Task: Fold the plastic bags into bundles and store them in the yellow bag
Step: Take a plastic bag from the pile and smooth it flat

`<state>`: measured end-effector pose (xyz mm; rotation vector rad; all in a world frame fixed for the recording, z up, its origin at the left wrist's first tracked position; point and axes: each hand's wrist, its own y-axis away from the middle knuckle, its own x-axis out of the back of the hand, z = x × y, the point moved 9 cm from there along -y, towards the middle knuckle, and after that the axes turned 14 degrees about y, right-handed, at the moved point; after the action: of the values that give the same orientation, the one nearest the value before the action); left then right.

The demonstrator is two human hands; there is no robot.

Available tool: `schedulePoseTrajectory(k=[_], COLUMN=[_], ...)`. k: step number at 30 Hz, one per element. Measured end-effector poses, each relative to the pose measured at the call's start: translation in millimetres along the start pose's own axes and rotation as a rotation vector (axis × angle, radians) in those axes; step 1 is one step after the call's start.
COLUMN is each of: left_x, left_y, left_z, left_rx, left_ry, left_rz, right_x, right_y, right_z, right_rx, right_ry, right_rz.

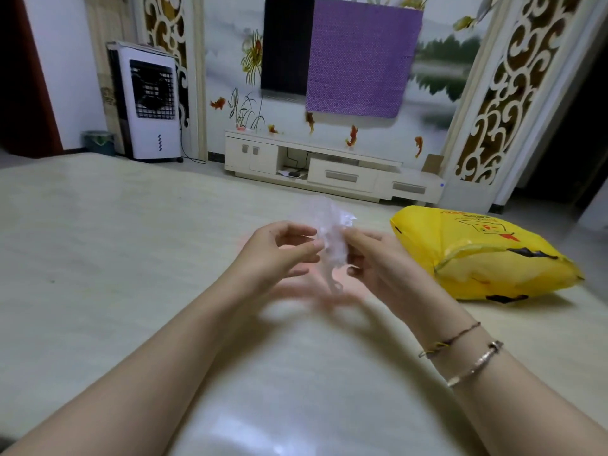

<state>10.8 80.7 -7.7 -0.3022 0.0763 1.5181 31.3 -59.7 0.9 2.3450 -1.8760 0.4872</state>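
At the far left, against the back wall, stands a white air cooler [149, 103], with a low white TV cabinet [332, 169] to its right under a purple cloth [362, 60] draped over a dark screen. Nearer, over the pale table [115, 241], the left hand [279, 251] is raised with its fingers curled, thumb and fingertips pinching the left side of a clear plastic bag [332, 238]. The bag is scrunched into a narrow bundle held above the table; its long axis runs roughly upright, the crumpled wider end pointing up and away, a thin tail hanging down toward the table. The right hand [371, 258] pinches the bundle's right side, with two bracelets [460, 353] on its wrist. Further right, well apart from the hands, the yellow bag [477, 255] lies on the table.
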Motion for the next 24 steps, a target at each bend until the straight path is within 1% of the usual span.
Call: schedulePoseTrajectory(k=[3,5,6,8,9,11,14,17,20,22,24], left_x=[-4.5,-1.8,-1.2,-2.2,-3.6,-7.0,-8.2,-1.7,10.9,22.3,29.6], left_y=[-0.4,-1.9,-2.3,-1.8,-2.0,-0.8,2.0,0.4,-4.2,-6.6,-7.5], left_z=[2.0,2.6,2.9,2.0,1.4,-0.2,1.5,1.5,0.5,0.5,1.1], left_rx=[-0.01,-0.011,-0.01,0.0,0.008,0.021,0.013,-0.003,-0.006,-0.005,-0.007], left_ry=[0.056,0.115,0.141,0.177,0.183,0.197,0.236,0.211,0.16,0.139,0.056], left_rz=[-0.005,0.019,0.022,0.008,-0.005,-0.029,-0.035,0.012,0.093,0.17,0.221], right_x=[-12.6,-11.5,-8.8,-5.4,-6.6,-14.4,-19.9,-10.5,13.7,33.3,51.1], right_y=[3.5,3.2,2.3,1.6,1.7,3.8,7.8,6.4,1.7,0.4,0.3], right_z=[0.0,-3.2,-2.5,5.5,9.0,14.3,13.3,12.2,21.1,29.9,37.5], right_rx=[0.017,0.061,0.081,0.065,0.051,0.033,0.034,0.024,-0.035,-0.082,-0.106], right_ry=[-0.118,-0.18,-0.181,-0.138,-0.102,-0.047,-0.096,-0.203,-0.333,-0.333,-0.323], right_rz=[-0.069,-0.058,-0.033,0.01,0.008,-0.045,-0.07,0.031,0.21,0.328,0.426])
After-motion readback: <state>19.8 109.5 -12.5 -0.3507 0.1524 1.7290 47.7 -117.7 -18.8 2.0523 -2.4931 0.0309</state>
